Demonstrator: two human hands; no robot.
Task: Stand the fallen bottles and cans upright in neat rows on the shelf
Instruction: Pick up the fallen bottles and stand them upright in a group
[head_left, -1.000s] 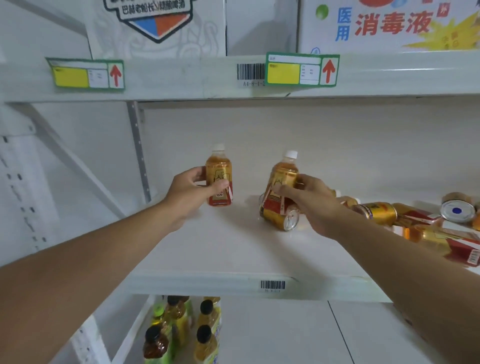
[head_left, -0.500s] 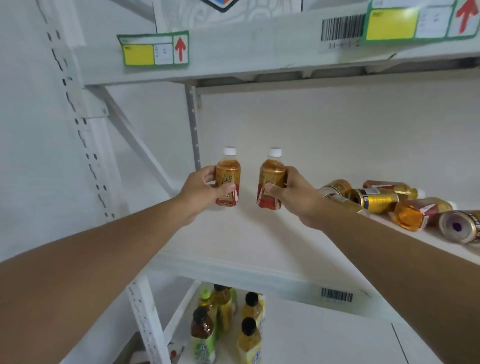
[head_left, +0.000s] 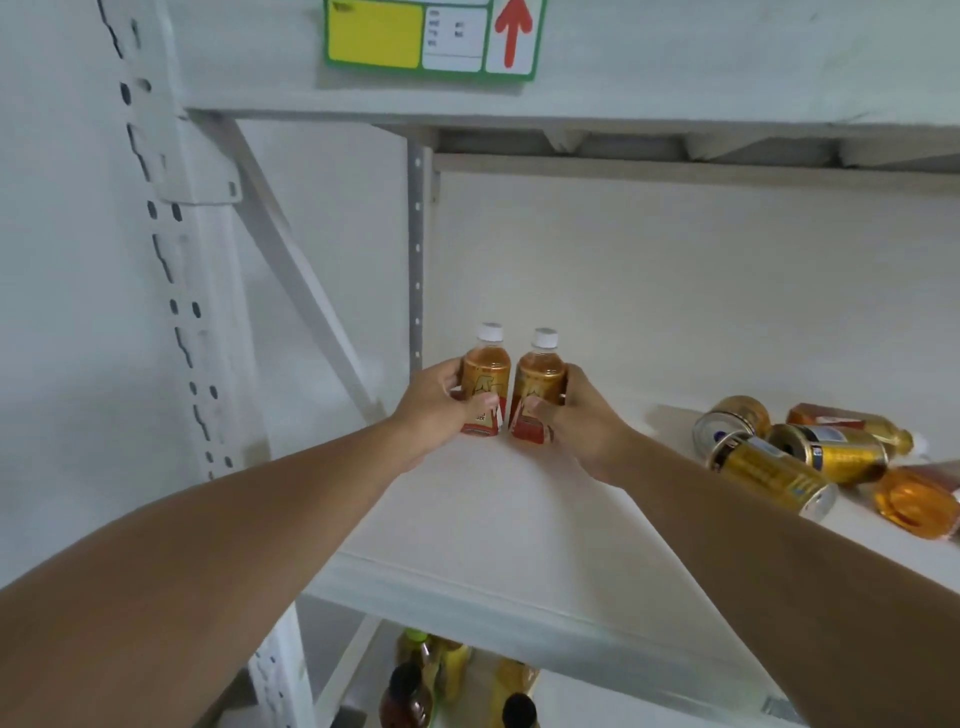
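Note:
Two small amber tea bottles with white caps and red labels stand upright side by side at the back left corner of the white shelf (head_left: 519, 545). My left hand (head_left: 436, 410) is wrapped around the left bottle (head_left: 485, 382). My right hand (head_left: 582, 421) grips the right bottle (head_left: 540, 384). The two bottles almost touch. To the right lie fallen gold cans (head_left: 769, 475), (head_left: 831, 452), (head_left: 730, 421) and fallen tea bottles (head_left: 852, 421), (head_left: 919, 501) in a loose heap.
A perforated white upright (head_left: 176, 291) and a diagonal brace (head_left: 301, 275) stand at the left. The upper shelf (head_left: 675, 78) carries a yellow tag with a red arrow. Several bottles (head_left: 415, 686) stand on the level below.
My right hand has brought its bottle left and upright next to the left bottle, and both moved back toward the corner. The camera has swung left and closer.

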